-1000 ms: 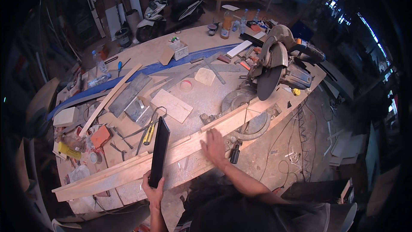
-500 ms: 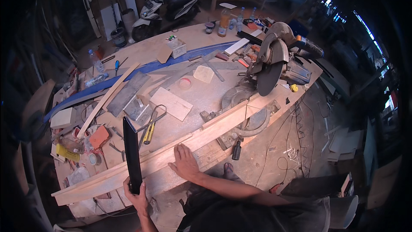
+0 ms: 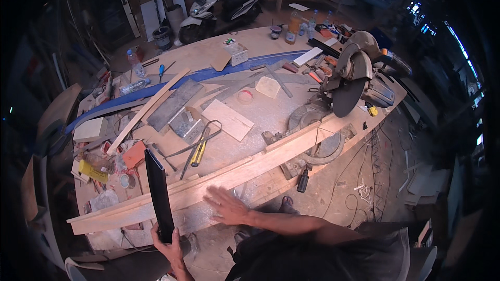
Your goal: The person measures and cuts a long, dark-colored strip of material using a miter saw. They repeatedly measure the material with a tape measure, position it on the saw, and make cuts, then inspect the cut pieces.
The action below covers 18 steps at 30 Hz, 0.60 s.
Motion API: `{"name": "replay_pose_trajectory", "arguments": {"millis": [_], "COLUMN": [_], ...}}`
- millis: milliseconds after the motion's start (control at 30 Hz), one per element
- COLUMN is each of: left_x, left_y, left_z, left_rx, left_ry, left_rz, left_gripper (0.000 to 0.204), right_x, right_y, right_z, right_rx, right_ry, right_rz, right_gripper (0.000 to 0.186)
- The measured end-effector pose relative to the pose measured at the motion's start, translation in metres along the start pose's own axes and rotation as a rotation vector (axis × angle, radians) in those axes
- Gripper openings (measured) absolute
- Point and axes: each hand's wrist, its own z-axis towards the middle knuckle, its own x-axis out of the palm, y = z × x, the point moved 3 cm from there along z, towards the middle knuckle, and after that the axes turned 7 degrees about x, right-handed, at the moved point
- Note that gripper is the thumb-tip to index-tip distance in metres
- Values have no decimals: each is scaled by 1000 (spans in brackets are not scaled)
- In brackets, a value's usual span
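Note:
My left hand (image 3: pixel 169 247) grips the lower end of a long, flat black strip (image 3: pixel 159 198), its fingers and thumb on opposite edges. The strip stands nearly upright in the picture and crosses in front of a long pale wooden board (image 3: pixel 260 165). My right hand (image 3: pixel 229 207) is over the board's near edge, fingers spread and slightly blurred, holding nothing; whether it touches the wood I cannot tell. The board's far right end lies on the base of a mitre saw (image 3: pixel 344 145), below its raised dark blade (image 3: pixel 350 96).
A yellow-handled cutter (image 3: pixel 198 153), a rectangular wooden piece (image 3: pixel 228 119), a grey metal plate (image 3: pixel 174 105) and a blue strip (image 3: pixel 187 78) lie across the workbench. Bottles (image 3: pixel 293 27) stand at its far side. Cables (image 3: pixel 376 177) trail on the floor at right; a scooter (image 3: pixel 221 13) stands beyond.
My right hand has lifted or slid off its place on the board, toward me and the left, fingers spreading. The left hand still holds the black strip. The whole view has shifted somewhat.

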Motion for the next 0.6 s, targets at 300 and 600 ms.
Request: {"name": "replay_pose_trajectory", "arguments": {"millis": [300, 600], "left_x": [66, 200], "left_y": [4, -44], "left_z": [-22, -40], "left_rx": [-98, 137], "left_ry": [271, 864], "left_rz": [-165, 55], "left_gripper": [56, 56], "right_x": [-15, -65], "right_y": [-38, -138], "right_z": [-74, -145], "right_rx": [295, 723], "right_ry": [71, -330], "right_rz": [887, 1499], "right_gripper": [38, 37]}}
